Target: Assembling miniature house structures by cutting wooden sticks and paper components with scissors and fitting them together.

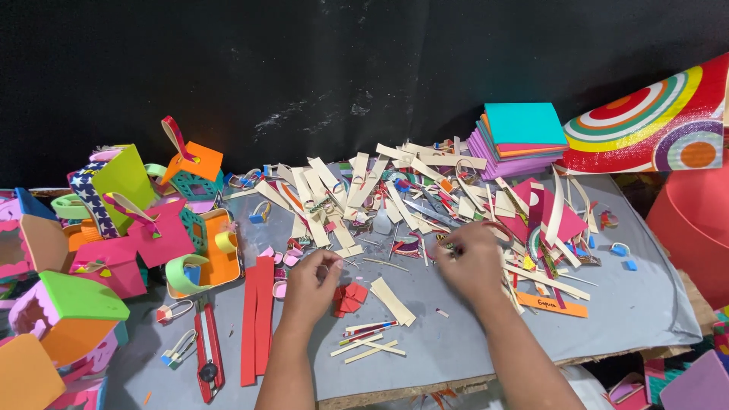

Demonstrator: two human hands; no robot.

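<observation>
At the far left stand small foam houses (83,250), matte and blocky, in green, pink and orange, some cut off by the frame edge. Just right of them lie a red utility knife (207,357) and two long red foam strips (257,319), flat and smooth on the grey sheet (645,311) that covers the table.

The left hand (311,285) rests knuckles up near the middle of the sheet, its fingers curled together and the fingertips pinched toward the thumb; whether anything small sits between them is too hidden to tell. Beside it, just to the right, lie little red foam squares (348,298) and a cream paper strip (392,301), stiff and straight-edged.

The right hand (472,262) is bent over the edge of a loose heap of cream strips (357,190) mixed with coloured scraps. Its fingers are curled down into the pile, and what they touch or grip is covered by the hand itself.

Farther right sits a neat stack of coloured foam sheets (520,137), teal on top, purple below. A glossy roll with ringed circles (653,125) and a coral curved shape (695,228) run out of the frame at the right.
</observation>
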